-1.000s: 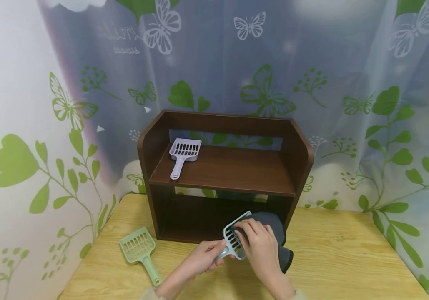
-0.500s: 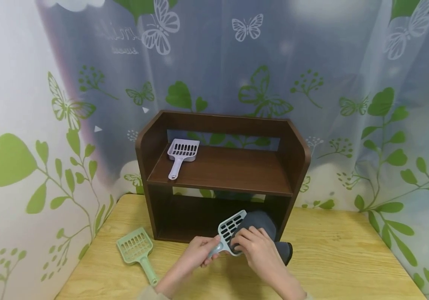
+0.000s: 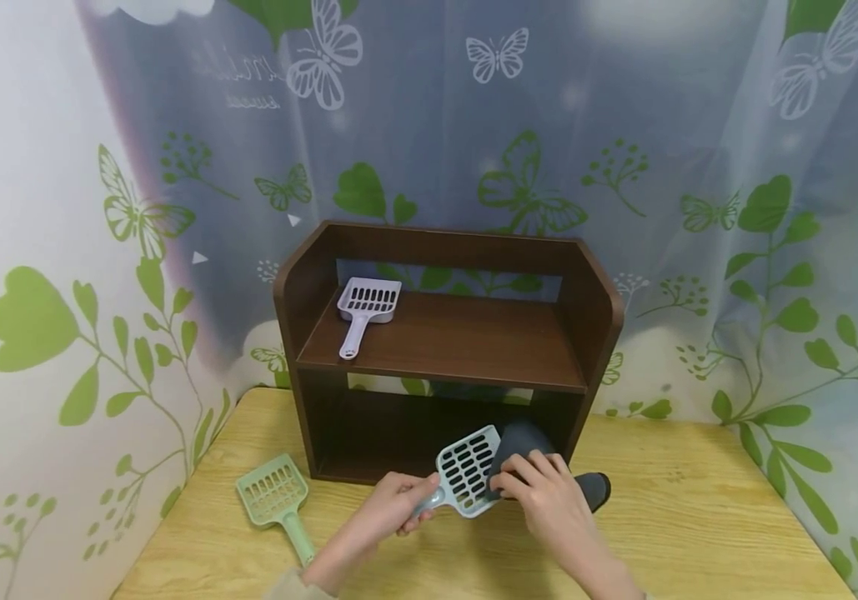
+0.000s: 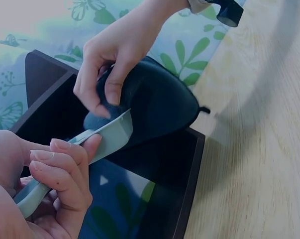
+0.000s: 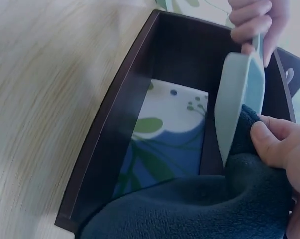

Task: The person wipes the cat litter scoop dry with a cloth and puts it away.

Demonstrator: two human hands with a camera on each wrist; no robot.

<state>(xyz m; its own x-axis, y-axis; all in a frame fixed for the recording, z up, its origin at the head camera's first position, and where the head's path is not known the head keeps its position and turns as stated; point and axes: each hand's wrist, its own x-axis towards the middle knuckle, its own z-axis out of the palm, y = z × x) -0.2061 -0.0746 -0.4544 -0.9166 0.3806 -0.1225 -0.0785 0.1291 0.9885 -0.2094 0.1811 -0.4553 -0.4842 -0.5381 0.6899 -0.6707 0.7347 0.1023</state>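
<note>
My left hand [image 3: 402, 502] grips the handle of a pale blue slotted litter scoop [image 3: 468, 471], its head raised in front of the shelf's lower opening. A dark blue-grey cloth [image 3: 520, 446] is pinched between the thumb and fingers of my right hand [image 3: 544, 496]. In the right wrist view a fold of the fuzzy cloth [image 5: 189, 214] lies at the edge of the scoop's head [image 5: 232, 99]; the rest hangs down. The left wrist view shows the scoop [image 4: 115, 134] from its side, close below the right fingertips.
A dark brown two-tier shelf [image 3: 436, 337] stands on the wooden table [image 3: 684, 517]. On its upper board lies a lilac litter scoop [image 3: 368, 302]. A green litter scoop [image 3: 274, 496] rests on the table at the left. A patterned curtain [image 3: 429, 108] hangs behind.
The right hand and cloth have shifted right along the scoop, uncovering more of its slots. The left hand keeps its grip on the handle, and the scoop's head has turned slightly.
</note>
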